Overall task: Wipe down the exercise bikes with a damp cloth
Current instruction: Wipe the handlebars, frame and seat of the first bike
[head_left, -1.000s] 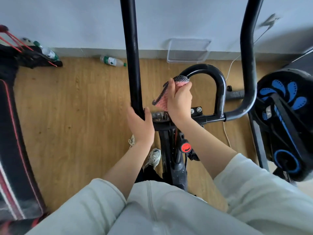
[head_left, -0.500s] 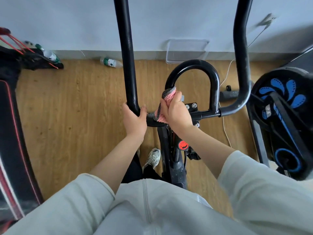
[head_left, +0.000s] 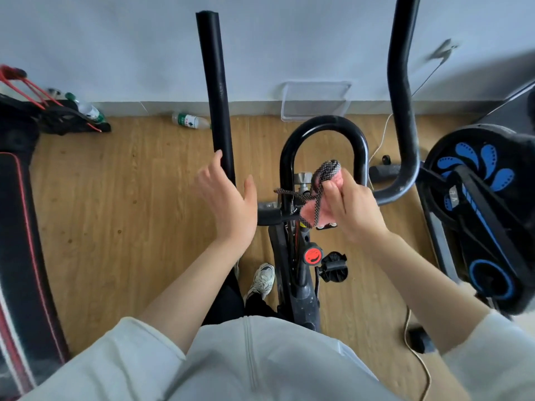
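While right hand point(head_left: 353, 209) grips cloth point(head_left: 317, 211), left hand point(head_left: 228, 198) open beside handlebar point(head_left: 215, 82)

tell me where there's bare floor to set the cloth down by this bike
Widest bare wood floor lies left of the bike frame, between it and the black bench, nearer than the plastic bottle. Right of the frame is crowded: pedal, cable, second bike.
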